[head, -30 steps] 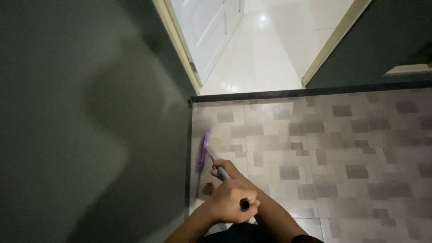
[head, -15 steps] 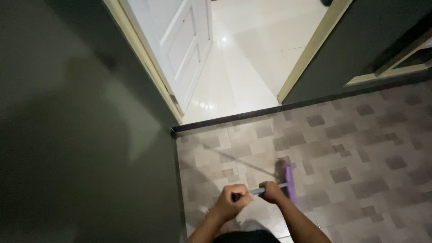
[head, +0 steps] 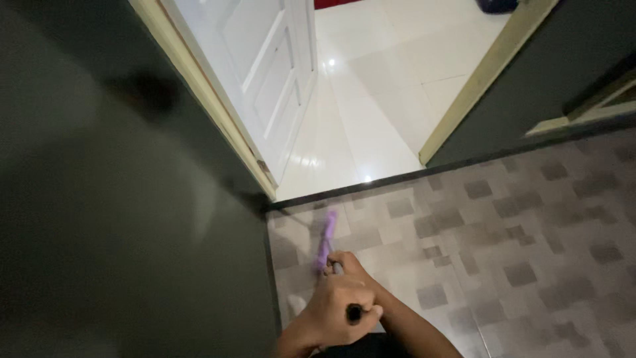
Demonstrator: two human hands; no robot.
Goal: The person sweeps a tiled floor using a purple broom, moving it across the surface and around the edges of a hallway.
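Two floors meet at a dark threshold strip (head: 397,178): glossy white tiles (head: 377,79) beyond it and a grey patchwork-patterned tile floor (head: 503,245) on the near side. A dark green wall (head: 119,219) fills the left, with a white panelled door (head: 265,73) standing open at the doorway. The left hand (head: 341,308) is curled tight around the black top end of a broom handle (head: 356,313). The right hand (head: 348,263) grips the shaft lower down, fingers wrapped around it. The purple broom head (head: 325,240) sits blurred on the grey floor, near the wall's base and just short of the threshold.
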